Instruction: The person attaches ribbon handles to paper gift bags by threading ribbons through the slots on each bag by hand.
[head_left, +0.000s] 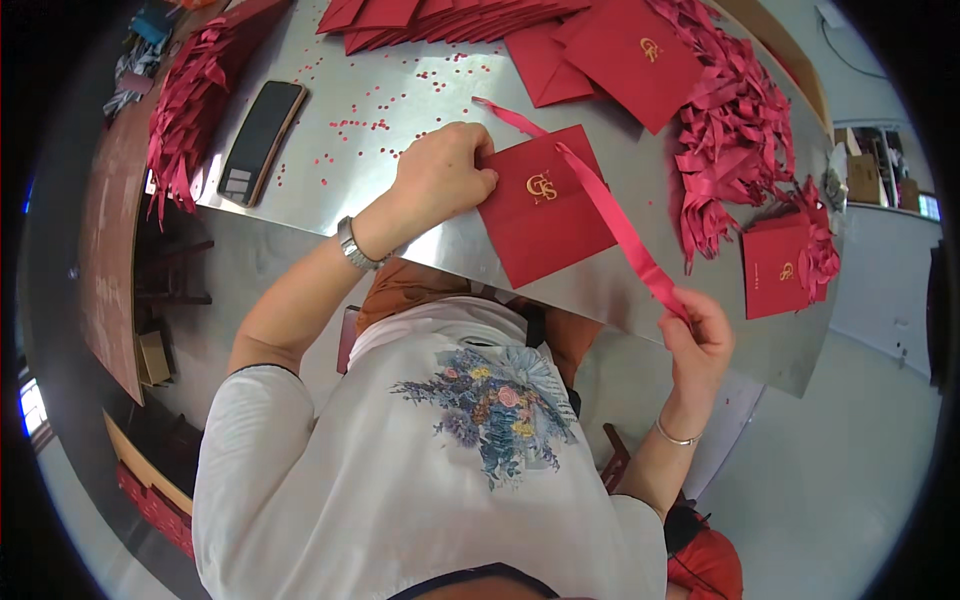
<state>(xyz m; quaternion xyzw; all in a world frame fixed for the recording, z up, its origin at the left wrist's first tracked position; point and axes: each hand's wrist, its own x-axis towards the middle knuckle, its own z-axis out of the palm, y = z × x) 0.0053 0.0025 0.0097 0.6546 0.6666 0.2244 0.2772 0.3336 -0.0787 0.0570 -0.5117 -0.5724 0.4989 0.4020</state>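
Note:
My left hand [447, 170] pinches the left edge of a flat red paper bag [548, 230] with a gold emblem. A pink-red ribbon [622, 228] runs from a small hole near the bag's upper edge to my right hand [697, 335]. Pulled fairly straight, its end is closed between my right thumb and fingers. The ribbon's other end sticks out past the bag's far side, above my left hand. The bag is tilted over the front edge of the metal table [400, 185].
Flat red bags [635, 60] lie stacked at the back. Heaps of ribbons [735, 130] and a beribboned bag [775, 265] are on the right. More ribboned bags [195, 110] sit at the left, beside a phone [262, 143]. Small red paper dots [372, 125] are scattered across the table.

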